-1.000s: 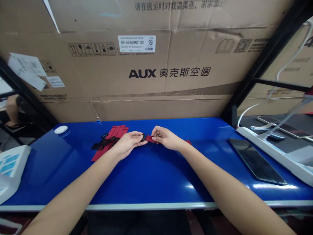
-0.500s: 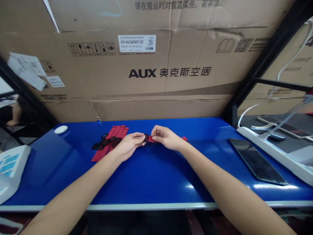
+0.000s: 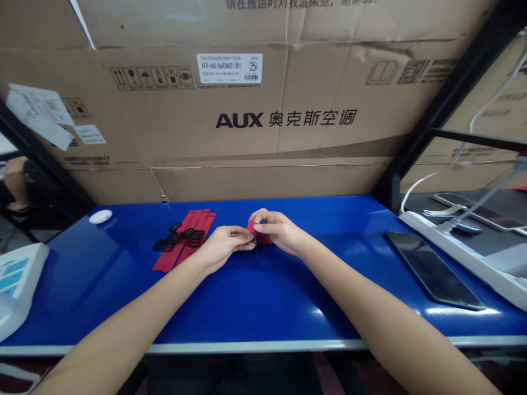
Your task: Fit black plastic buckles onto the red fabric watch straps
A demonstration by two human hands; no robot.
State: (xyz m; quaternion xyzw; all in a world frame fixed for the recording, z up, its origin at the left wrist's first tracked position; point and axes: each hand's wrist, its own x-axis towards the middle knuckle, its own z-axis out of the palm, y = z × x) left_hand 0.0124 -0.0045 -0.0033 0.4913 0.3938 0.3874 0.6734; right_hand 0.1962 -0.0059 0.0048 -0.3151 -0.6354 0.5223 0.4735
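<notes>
a person's two bare forearms reach from five and seven o'clock over a glossy blue table [image 3: 263, 307], and the hands meet just below the middle of the view. other clock directions run from that meeting point.

the left hand [image 3: 222, 247] is nearly closed, with thumb and fingers pinching a small dark buckle [image 3: 254, 239] that the fingertips partly hide. the right hand [image 3: 280, 233], touching or just beside it at three o'clock, has its fingers curled and its thumb pressed in, gripping a red strap [image 3: 251, 226]. the strap's short end stands up at the buckle, and more red shows below the fingers; whether it passes through the buckle cannot be told.

at nine o'clock, near the left hand, several red strips [image 3: 201, 220] lie side by side on a slant, with a loose cluster of black buckles [image 3: 177, 238] on and beside them. farther out at nine o'clock sits a white round object [image 3: 100, 216]; between eight and nine, at the table's edge, is a white device [image 3: 35, 274] with blue panels. between three and four o'clock lies a dark phone [image 3: 432, 271], with a long white power strip [image 3: 486, 263] beyond it. at twelve o'clock a large cardboard sheet [image 3: 123, 126] printed "aux" leans behind the table.
</notes>
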